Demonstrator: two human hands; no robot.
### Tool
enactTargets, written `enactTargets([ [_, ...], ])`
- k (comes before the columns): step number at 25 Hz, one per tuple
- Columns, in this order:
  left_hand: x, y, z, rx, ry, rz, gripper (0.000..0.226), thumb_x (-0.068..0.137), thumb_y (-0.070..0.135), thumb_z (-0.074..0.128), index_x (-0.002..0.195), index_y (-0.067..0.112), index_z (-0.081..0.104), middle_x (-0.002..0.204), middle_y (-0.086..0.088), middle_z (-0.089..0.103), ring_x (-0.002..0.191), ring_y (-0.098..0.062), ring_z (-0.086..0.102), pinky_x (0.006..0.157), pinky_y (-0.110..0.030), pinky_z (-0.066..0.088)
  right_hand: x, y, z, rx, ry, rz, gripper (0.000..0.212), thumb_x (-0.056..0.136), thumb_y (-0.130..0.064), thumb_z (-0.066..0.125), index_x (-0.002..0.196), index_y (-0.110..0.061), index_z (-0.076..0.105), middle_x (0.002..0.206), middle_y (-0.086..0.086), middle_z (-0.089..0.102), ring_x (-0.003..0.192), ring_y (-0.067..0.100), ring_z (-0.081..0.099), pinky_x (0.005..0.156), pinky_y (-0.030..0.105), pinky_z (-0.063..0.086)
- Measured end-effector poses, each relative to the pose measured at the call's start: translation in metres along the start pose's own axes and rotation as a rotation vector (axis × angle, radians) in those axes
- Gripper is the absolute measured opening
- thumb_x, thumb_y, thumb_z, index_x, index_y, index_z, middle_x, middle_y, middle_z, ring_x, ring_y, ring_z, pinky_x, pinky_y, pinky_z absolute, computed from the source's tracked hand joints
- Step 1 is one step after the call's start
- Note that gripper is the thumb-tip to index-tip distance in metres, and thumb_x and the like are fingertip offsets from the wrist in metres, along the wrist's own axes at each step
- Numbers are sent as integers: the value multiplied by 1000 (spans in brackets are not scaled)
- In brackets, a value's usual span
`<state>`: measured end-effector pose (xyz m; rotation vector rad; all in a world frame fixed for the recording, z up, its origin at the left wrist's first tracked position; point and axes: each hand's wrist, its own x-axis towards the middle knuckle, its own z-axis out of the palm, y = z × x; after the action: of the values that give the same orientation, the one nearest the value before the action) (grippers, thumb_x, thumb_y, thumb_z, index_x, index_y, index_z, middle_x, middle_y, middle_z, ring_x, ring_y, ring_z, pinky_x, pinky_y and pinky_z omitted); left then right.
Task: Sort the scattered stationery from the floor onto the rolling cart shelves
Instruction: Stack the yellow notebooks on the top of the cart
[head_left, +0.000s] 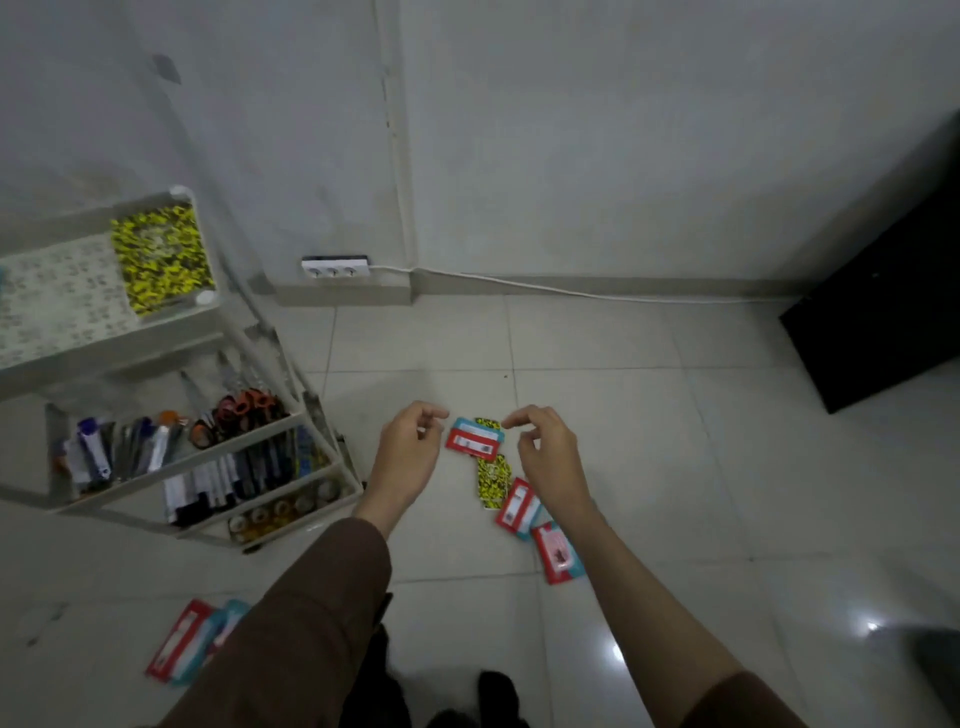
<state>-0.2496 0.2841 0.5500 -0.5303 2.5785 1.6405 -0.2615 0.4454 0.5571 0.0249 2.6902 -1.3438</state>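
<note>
I see a red-and-teal packet (475, 439) lying on the floor (649, 415) atop a yellow-and-black patterned pack (493, 480), with my left hand (410, 449) just left of it and my right hand (545, 457) just right, both with fingers loosely curled, apart and gripping nothing. Two more red packets (537, 525) lie nearer, partly under my right forearm, and another pair (189, 642) sits near left by my brown sleeve (311, 613). The rolling cart (156, 364) stands far left, holding pens, scissors and tape rolls
</note>
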Motion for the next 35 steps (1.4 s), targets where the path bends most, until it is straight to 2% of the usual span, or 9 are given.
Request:
enactTargets([
  [4,7,-40,66,81,-138,-72,20,92,4,45,97,17,59,92,-3,57,66,-7,47,56,-18,37,-3,97,-29,-33,67,167,24,88,10,44,97,-3,62,109,12,62,102,20,58,78,10,40],
  [8,33,-120,127,206,-189,-133,20,92,7,45,95,21,59,95,-6,59,85,-20,54,69,-26,41,8,198,-9,17,103,303,17,90,7,47,98,-2,60,106,14,63,99,27,61,89,35,49],
  [10,53,-172,161,261,-207,-149,20,92,8,46,99,19,60,94,-4,58,96,-24,53,80,-32,45,24,249,25,68,79,362,14,91,4,48,98,-2,59,100,12,63,94,31,64,84,39,53],
  [13,86,-248,212,301,-227,-147,21,92,9,45,102,18,62,91,-2,57,99,-27,53,84,-38,47,54,319,94,106,9,386,11,93,-3,49,100,-3,57,98,7,62,87,24,65,68,26,52],
  [18,153,-359,289,365,-217,-80,20,93,13,46,107,14,61,101,-8,63,85,-19,56,74,-29,46,121,424,208,62,-104,348,25,90,1,49,113,-1,59,110,16,65,102,26,62,79,23,47],
  [21,197,-422,335,367,-231,-59,26,92,12,49,118,11,54,115,-9,59,101,-19,54,82,-28,44,169,480,265,2,-171,288,33,89,0,50,122,-4,54,118,12,62,107,21,58,79,19,42],
  [26,232,-493,382,166,-209,-221,53,93,14,50,140,3,28,137,-15,39,119,-24,46,94,-30,40,214,540,324,-171,-158,182,33,88,-5,51,121,-3,50,118,15,54,111,27,51,92,30,44],
  [29,225,-510,402,128,-224,-216,44,93,12,48,134,2,34,132,-16,41,109,-20,47,89,-28,40,208,558,340,-344,-175,158,37,91,-11,49,127,-6,41,125,13,46,116,25,43,97,31,37],
  [35,224,-516,416,211,-196,-306,43,90,22,53,126,2,40,128,-19,43,122,-34,41,100,-37,37,199,569,331,-430,-228,161,42,93,-22,50,131,-7,38,129,13,45,119,27,41,99,32,34],
])
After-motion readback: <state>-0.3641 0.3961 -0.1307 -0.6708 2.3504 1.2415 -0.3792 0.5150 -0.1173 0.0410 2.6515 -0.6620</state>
